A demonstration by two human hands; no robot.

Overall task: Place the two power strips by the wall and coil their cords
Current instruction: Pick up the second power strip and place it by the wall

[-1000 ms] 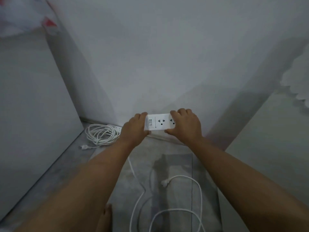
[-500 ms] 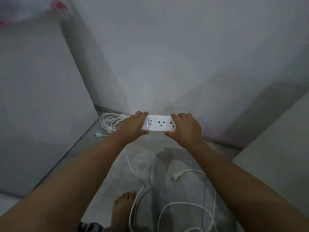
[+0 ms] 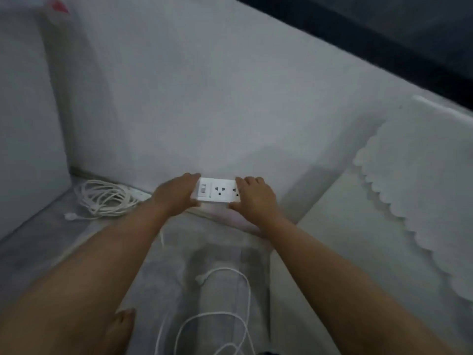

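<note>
Since it's held at both ends: the white rectangular plastic power strip (image 3: pixel 217 191) sits right at the base of the pale wall (image 3: pixel 230 98).
Left hand (image 3: pixel 176 194): fingers curled round the switch end.
Right hand (image 3: pixel 253 197): gripping the other end.
Handling guess: rigid, light, smooth shell, so pinching the short ends works fine.
Loose white cord (image 3: pixel 230 319): floppy, uncoiled on the grey floor (image 3: pixel 51 239).
Coiled white cord (image 3: pixel 105 198): bundled near the corner.

A single head-worn wide-angle view looks forward and steeply down, close over the person's outstretched forearms, which run from the bottom corners toward mid-frame. It faces the wall (image 3: pixel 204 98) filling the upper half; the floor (image 3: pixel 46 242) shows at lower left, and straight lines bow toward the frame edges.
</note>
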